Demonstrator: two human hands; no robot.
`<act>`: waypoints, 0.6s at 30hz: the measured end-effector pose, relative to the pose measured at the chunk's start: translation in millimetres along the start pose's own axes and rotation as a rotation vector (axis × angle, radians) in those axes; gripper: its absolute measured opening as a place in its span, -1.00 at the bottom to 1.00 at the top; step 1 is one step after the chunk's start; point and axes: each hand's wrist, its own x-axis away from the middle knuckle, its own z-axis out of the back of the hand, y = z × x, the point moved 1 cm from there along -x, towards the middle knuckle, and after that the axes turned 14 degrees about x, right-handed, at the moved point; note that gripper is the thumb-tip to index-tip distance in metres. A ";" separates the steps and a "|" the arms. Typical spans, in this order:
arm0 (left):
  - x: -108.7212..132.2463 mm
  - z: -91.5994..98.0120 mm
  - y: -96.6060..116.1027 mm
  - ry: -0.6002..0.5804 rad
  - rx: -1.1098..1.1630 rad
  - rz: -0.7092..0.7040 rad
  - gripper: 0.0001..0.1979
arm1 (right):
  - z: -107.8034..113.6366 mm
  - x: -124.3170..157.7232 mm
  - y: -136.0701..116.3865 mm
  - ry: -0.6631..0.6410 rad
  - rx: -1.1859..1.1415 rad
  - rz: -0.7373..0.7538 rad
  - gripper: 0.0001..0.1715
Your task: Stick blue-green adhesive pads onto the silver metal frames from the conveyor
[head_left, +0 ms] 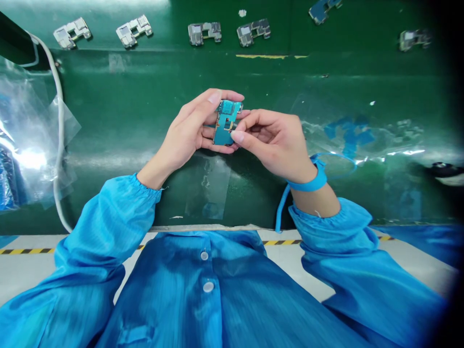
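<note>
Head view: the left hand's fingers grip the circuit board, likely steadying it; the right hand meets its right edge, grip unclear.

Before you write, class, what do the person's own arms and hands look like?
The left hand and right hand are ungloved. Loose, shiny blue sleeves end in gathered cuffs. Behind the right hand is a blue wristband, with a coiled blue cord beside it.

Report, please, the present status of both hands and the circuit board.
Left hand holding blue circuit board. Right hand at its right edge, grip unclear. That hand partly hides the edge; no other obstruction seen.
</note>
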 end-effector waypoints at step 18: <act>0.4 -1.5 0.7 0.003 -0.003 -0.006 -0.55 | 0.3 -0.4 0.3 -0.010 0.018 -0.023 -0.50</act>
